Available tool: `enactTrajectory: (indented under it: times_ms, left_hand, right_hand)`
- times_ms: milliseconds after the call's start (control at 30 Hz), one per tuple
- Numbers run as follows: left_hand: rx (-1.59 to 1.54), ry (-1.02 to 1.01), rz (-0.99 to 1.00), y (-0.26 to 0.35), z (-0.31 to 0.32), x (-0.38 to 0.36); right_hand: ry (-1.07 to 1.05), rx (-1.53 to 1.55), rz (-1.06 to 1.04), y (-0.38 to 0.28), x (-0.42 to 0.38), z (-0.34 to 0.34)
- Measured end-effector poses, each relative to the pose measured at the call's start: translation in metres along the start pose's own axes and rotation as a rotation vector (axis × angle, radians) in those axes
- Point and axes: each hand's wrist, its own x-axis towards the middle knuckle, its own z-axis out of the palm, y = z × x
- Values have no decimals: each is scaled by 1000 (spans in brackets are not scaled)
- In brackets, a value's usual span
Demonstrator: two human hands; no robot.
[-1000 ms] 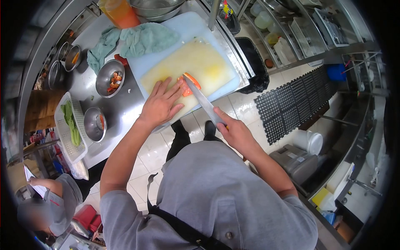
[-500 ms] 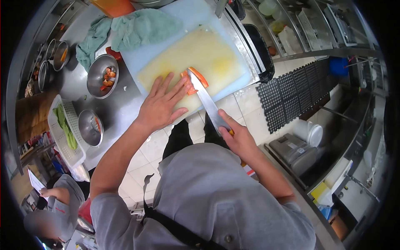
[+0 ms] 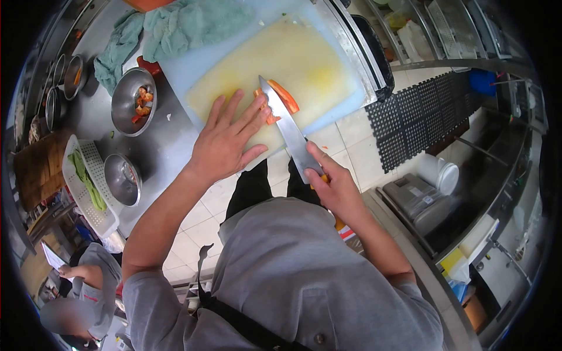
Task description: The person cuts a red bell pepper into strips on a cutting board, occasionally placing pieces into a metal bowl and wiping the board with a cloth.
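Note:
My right hand (image 3: 333, 181) is closed around the yellow handle of a kitchen knife (image 3: 288, 130). Its blade lies diagonally over the front of a yellowed cutting board (image 3: 287, 52), tip pointing away from me. A long orange vegetable piece (image 3: 283, 96) rests along the blade's right side. Small orange cut pieces (image 3: 272, 119) sit on the left, between the blade and my left hand (image 3: 219, 143). That hand lies flat on the board with fingers spread, fingertips at the cut pieces and close beside the blade.
Left of the board, a metal bowl (image 3: 121, 108) holds orange chunks, with a smaller bowl (image 3: 117, 181) nearer me. A white basket (image 3: 105, 225) contains green stalks. Green cloths (image 3: 193, 29) lie behind. A person (image 3: 96, 272) holding paper stands at lower left.
The knife's handle end has dropped slightly toward me, with the blade still between the orange pieces. My left hand stays spread on the board. The whole view has shifted a little.

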Motion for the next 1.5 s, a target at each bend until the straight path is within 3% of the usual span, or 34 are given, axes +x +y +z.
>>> enactTrajectory:
  times_ms: [67, 133, 233, 433, 633, 867, 967, 1133, 1500]
  left_hand:
    - [-12, 5, -1, -1, 0, 0]
    - [-1, 2, -2, 0, 0, 1]
    - [-1, 2, -6, 0, -1, 1]
    - [-15, 17, -10, -1, 0, -1]
    - [-23, 31, 0, -2, 3, -1]
    - [-55, 57, 16, -4, 9, -4]
    - [-53, 46, 1, -3, 10, -4]
    - [-15, 99, -9, 1, 4, -3]
    - [27, 168, -18, -8, -8, -1]
  right_hand:
    - [-9, -14, 11, -11, 7, -1]
    - [-102, 1, 215, -26, 11, -3]
    - [-91, -9, 237, -24, 9, -2]
    - [4, 85, -50, -4, 11, 8]
    - [-29, 63, 25, -29, 50, 18]
    - [-27, 3, 13, -15, 28, 17]
    - [11, 30, -104, -15, 42, 23]
    - [-67, 93, 62, -38, 47, 25]
    - [-104, 248, 4, -65, 41, 8]
